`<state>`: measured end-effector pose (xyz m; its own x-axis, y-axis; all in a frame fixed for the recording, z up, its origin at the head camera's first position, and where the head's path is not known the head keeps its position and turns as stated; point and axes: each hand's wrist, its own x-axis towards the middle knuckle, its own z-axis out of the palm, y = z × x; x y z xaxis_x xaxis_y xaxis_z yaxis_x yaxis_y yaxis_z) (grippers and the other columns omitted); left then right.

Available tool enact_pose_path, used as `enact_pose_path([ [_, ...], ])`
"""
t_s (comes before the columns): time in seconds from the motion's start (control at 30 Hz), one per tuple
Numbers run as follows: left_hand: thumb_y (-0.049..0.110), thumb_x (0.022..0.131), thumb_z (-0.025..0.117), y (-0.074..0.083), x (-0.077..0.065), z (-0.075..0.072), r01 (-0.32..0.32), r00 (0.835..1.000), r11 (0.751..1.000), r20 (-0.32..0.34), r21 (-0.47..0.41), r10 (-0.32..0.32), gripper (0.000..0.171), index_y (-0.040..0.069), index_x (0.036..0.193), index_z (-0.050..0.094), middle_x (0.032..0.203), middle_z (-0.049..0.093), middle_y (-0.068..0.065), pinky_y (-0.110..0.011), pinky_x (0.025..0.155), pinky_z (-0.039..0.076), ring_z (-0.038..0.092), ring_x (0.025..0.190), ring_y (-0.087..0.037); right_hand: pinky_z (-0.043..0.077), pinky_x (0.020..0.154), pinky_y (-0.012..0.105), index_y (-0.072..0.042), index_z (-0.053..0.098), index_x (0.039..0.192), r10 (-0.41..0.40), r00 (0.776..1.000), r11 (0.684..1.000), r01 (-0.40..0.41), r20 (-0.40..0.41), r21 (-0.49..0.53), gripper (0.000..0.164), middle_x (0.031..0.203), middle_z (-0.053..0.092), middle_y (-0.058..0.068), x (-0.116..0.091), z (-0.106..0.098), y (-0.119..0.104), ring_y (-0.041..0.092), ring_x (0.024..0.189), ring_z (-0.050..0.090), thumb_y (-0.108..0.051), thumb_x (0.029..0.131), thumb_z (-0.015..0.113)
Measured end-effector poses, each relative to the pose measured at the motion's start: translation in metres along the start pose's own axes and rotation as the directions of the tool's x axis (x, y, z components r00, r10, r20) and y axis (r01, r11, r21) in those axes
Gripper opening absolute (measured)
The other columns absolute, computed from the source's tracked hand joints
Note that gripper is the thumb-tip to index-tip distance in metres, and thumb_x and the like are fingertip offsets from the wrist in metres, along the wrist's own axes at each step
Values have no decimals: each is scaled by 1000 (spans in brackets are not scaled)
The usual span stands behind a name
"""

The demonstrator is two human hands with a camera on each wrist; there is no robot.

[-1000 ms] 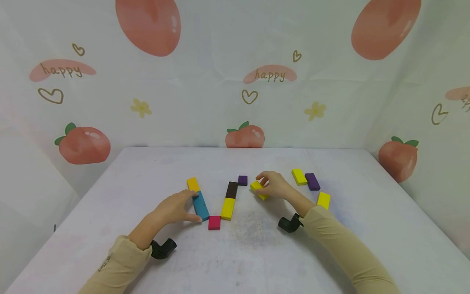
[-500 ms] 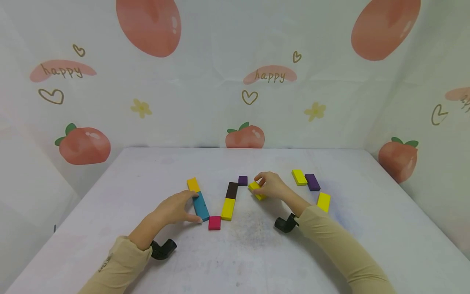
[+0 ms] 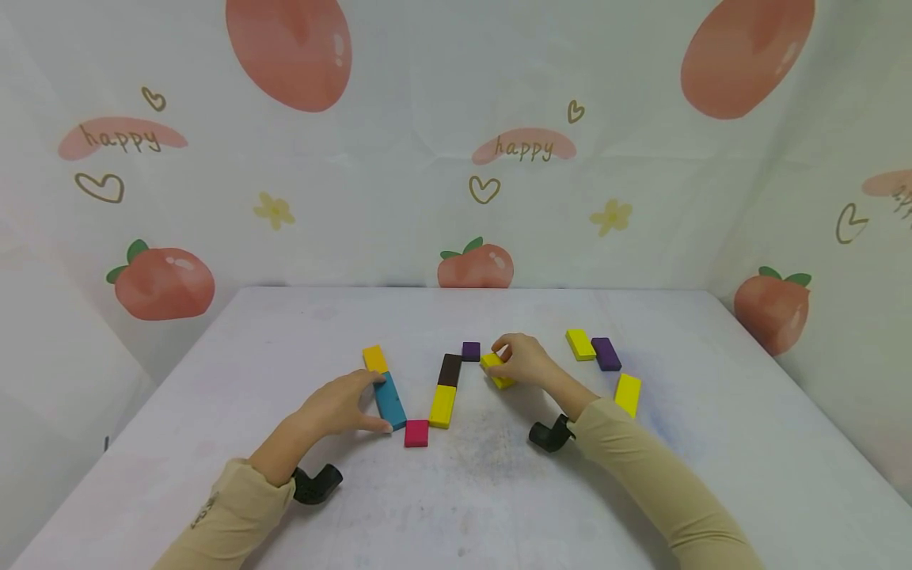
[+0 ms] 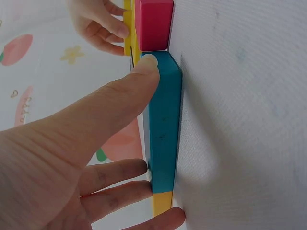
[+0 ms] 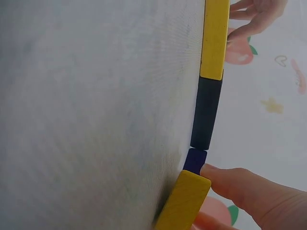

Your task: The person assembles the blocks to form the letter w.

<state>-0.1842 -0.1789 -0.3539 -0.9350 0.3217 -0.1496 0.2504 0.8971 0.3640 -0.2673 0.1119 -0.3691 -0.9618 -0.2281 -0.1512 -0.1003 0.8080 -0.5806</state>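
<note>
In the head view my left hand (image 3: 342,404) lies along a blue block (image 3: 391,402), thumb near one end and fingers by the other. The left wrist view shows those fingers fairly straight, the thumb tip touching the block. An orange block (image 3: 374,359) adjoins its far end, a pink square block (image 3: 416,433) its near end. From there a yellow block (image 3: 442,407), a dark brown block (image 3: 450,370) and a small purple block (image 3: 471,351) run on in a zigzag. My right hand (image 3: 529,359) pinches another yellow block (image 5: 184,201) close beside the purple one; its fingers partly cover it.
To the right on the white table (image 3: 456,507) lie a yellow block (image 3: 580,344), a purple block (image 3: 606,354) and one more yellow block (image 3: 628,395), near the right forearm. Black wrist cameras (image 3: 317,484) hang by both cuffs. A patterned cloth (image 3: 399,158) stands behind.
My right hand has slid the yellow block a little to the left, toward the small purple block. The left hand and the other blocks have stayed in place.
</note>
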Motion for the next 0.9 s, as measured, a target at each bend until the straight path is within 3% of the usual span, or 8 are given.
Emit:
enact_pose_path([
  [0.6, 39, 71, 78, 0, 2, 0, 8, 1000, 1000, 4, -5, -8, 79, -1, 132, 47, 139, 46, -23, -54, 106, 38, 44, 127, -40, 52, 68, 23, -3, 60, 114, -19, 1000, 1000, 20, 8, -21, 42, 103, 63, 14, -2, -3, -2, 20, 85, 55, -26, 82, 71],
  [0.9, 39, 71, 78, 0, 0, 0, 1, 1000, 1000, 4, 1, -1, 79, -1, 132, 47, 138, 46, -23, -54, 105, 38, 44, 127, -40, 52, 86, 39, -9, 54, 124, -94, 985, 994, 101, 146, -39, 56, 117, 58, 17, -3, -15, 11, 26, 98, 58, -28, 77, 76],
])
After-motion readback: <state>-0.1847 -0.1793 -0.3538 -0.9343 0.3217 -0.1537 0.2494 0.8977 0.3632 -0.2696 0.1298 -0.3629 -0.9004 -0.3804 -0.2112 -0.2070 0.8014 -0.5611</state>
